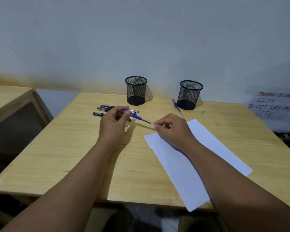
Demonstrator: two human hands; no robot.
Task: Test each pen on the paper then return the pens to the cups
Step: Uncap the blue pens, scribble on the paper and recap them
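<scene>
Right now both hands are sharing one blue pen [138, 118] above the bench [74, 156], around the middle of the view. The left hand [113, 122] is pinching the barrel end near the 10 o'clock side, and the right hand [170, 129] is pinching the clear end between thumb and fingertips, toward 4 o'clock. It looks as though the cap is coming off or going on; which one I cannot tell.

The paper [208, 148] is lying slanted from the centre toward 5 o'clock, partly under the right forearm, with a small blue scribble [149, 136] at its upper left corner. A second blue pen [177, 108] is resting at 1 o'clock, just beside the right cup [189, 95]. Several black pens [104, 110] are lying at 11 o'clock, partly behind the left hand, near the left cup [136, 90]. Both cups are standing upright at 12 and 1 o'clock and appear to be holding no pens. A handwritten sign [273, 104] is sitting at 3 o'clock, off the bench.

To do this step well, the person should be pulling straight along the pen's axis, keeping the left pinch firm so the barrel is not twisting, then making a short stroke just below the existing mark, where bare paper is showing. Judging by one scribble, most pens are waiting to be tried.
</scene>
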